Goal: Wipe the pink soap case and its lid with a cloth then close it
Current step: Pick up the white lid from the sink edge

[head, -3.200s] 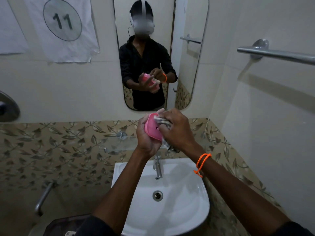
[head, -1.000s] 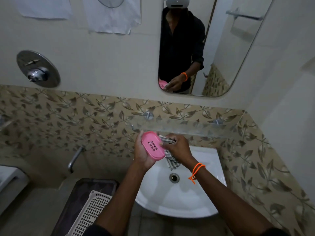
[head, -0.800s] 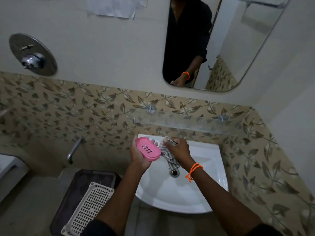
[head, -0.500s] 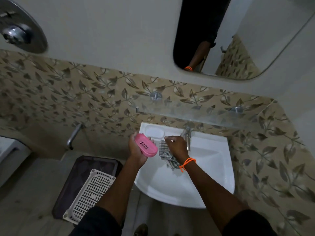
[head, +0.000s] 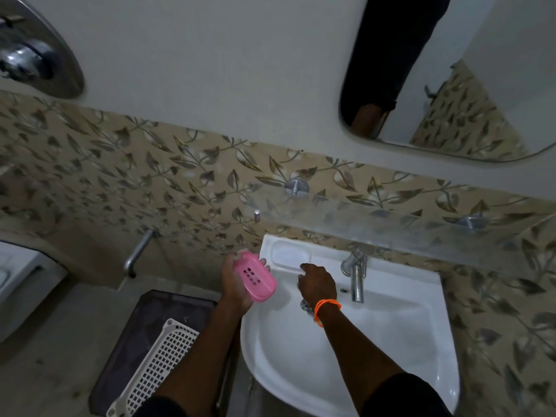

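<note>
My left hand [head: 233,284] holds the pink soap case [head: 255,276] just left of the white sink's rim [head: 391,398]. The case's face with several slots points up at me. No separate lid shows. My right hand [head: 317,282], with an orange band on the wrist, hovers over the sink's back left part, beside the soap recess [head: 288,255]. It is apart from the case. The striped grey cloth [head: 304,304] peeks out from under this hand and is mostly hidden by it.
A chrome tap [head: 356,278] stands at the sink's back. A glass shelf [head: 391,224] runs above it, under a mirror [head: 451,85]. A white lattice basket [head: 156,365] lies on a dark bin left of the sink. A wall pipe [head: 137,254] and valve plate [head: 33,61] are further left.
Both hands have dropped from chest height to the sink. My right hand with the cloth has come off the case and moved right, over the sink's back rim.
</note>
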